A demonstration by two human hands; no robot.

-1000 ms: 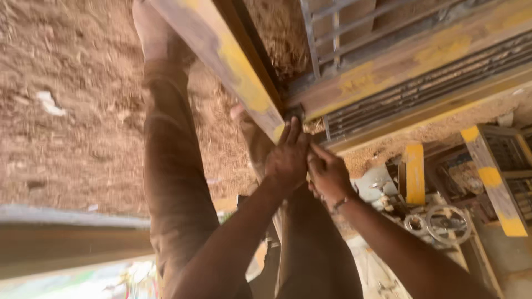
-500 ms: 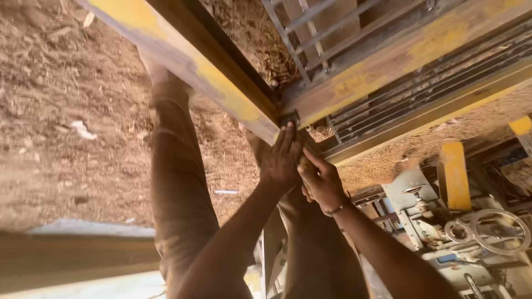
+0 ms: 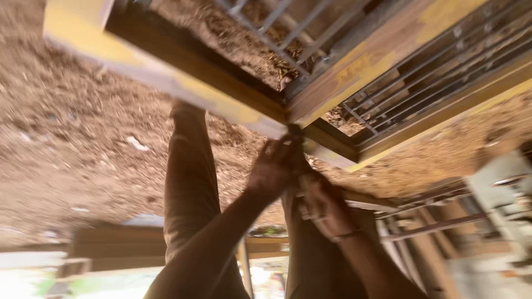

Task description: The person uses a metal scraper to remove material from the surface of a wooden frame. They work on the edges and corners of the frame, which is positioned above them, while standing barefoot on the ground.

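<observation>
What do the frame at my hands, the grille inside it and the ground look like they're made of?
Frame: seemingly wood, brown streaked faces with worn yellow paint patches; blur leaves painted metal possible. Grille: thin grey crossing bars, likely metal. Ground: loose reddish-brown sawdust or dirt, crumbly and matte. Left hand touches the frame's corner; right hand is just below.

No packages, no labels, no signs, no screens anywhere in view
</observation>
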